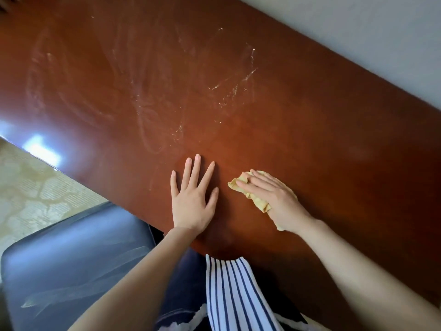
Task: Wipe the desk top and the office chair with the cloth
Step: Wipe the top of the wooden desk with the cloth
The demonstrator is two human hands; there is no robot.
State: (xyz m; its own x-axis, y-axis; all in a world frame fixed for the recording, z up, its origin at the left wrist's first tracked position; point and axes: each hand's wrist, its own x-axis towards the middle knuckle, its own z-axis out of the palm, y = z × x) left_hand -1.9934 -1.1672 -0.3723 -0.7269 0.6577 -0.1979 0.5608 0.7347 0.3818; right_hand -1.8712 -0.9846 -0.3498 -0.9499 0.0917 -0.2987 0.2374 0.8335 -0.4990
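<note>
1. The right hand (274, 199) lies flat on a crumpled yellow cloth (242, 177). Its fingers are nearly straight and press the cloth down onto the desk top (310, 115) rather than curling round it. The thumb is hidden, so I cannot tell whether it pinches an edge.
2. The cloth pokes out just past the fingertips and again along the little-finger side near the wrist. Its bunched length runs along the line of the hand.
3. The left hand (191, 204) rests just beside it, palm down on bare wood, with the fingers spread and straight and nothing held. It looks to be bracing.
4. What matters for the next stroke is that the pale dust streaks (152, 111) and white smears (238, 87) lie beyond the fingertips of both hands and off toward the left hand's side. The wood right around the fingers looks already clean. The desk's long axis runs slantwise across the fingers, so I judge that a push forward and leftward would meet the dirt. The right hand has the cloth, though the left is nearer the streaks.
5. The office chair (71, 259) sits behind the left wrist, well back from the fingers, with faint dusty marks on its dark seat. It appears not yet wiped.
6. There are no brands, labels or readable writing anywhere. A striped garment (233, 295) hangs between the forearms.
</note>
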